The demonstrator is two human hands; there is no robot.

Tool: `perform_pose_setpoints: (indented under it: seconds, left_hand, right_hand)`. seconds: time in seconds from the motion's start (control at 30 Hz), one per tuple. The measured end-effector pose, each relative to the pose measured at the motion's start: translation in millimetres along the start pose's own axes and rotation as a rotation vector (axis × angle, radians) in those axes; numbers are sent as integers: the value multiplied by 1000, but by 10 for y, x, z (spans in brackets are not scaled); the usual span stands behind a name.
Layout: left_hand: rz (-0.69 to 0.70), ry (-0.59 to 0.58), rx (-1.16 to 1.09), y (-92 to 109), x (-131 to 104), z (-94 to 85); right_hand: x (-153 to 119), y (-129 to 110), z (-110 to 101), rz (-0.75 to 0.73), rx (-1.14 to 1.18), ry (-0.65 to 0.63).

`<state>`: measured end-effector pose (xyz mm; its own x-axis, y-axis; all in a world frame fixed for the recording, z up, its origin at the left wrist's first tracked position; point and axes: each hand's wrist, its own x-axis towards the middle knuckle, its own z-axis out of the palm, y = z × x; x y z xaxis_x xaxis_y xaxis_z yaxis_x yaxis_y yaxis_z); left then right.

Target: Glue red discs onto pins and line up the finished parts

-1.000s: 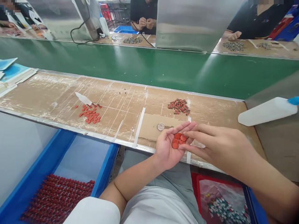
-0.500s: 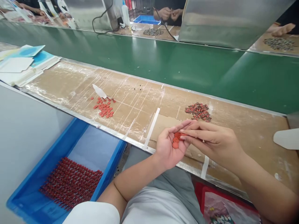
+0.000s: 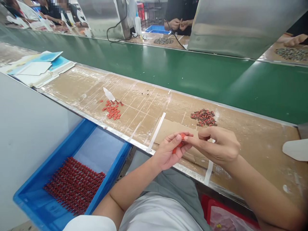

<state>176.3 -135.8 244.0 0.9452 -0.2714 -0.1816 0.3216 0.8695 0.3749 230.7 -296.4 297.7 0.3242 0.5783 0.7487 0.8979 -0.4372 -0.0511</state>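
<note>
At the near edge of the bench [image 3: 260,154], my left hand [image 3: 163,155] clasps red discs [image 3: 183,136]; my right hand [image 3: 222,146] touches one, grip unclear.

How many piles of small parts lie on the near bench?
2: a pile of red discs left of the left hand, and a pile of red-and-dark pieces beyond the right hand.

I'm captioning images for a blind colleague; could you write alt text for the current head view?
A left hand holds small red discs, with the right hand at one of them. On the worktable lie scattered discs and a red-and-dark heap; below left, a blue crate holds red pieces.
</note>
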Motion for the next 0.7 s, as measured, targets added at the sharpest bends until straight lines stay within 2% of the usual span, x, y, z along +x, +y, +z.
perform_pose_setpoints:
  seconds: [0.07, 0.13, 0.2, 0.3, 0.37, 0.47, 0.6, 0.7]
  left_hand:
    - [26, 15, 11, -5, 19, 3]
    - [39, 23, 23, 37, 68, -1]
    - [50, 28, 49, 144, 167, -20]
    - [81, 54, 85, 398, 435, -75]
    - [103, 79, 88, 571, 684, -124]
    - [124, 109, 98, 734, 1091, -212]
    - [86, 117, 127, 742, 1502, -366]
    - [48, 99, 134, 683, 1622, -483]
  right_hand:
    - [-6, 0, -8, -16, 17, -7]
    - [-6, 49, -34, 40, 62, -27]
    - [-28, 169, -60, 210, 95, 3]
    - [-174, 486, -41, 579, 5, 54]
    - [-359, 734, 25, 777, -82, -46]
    - [-672, 1012, 155, 872, -99, -216]
    - [-908, 1056, 281, 941, -127, -279]
    - [-936, 962, 365, 1057, -188, -327]
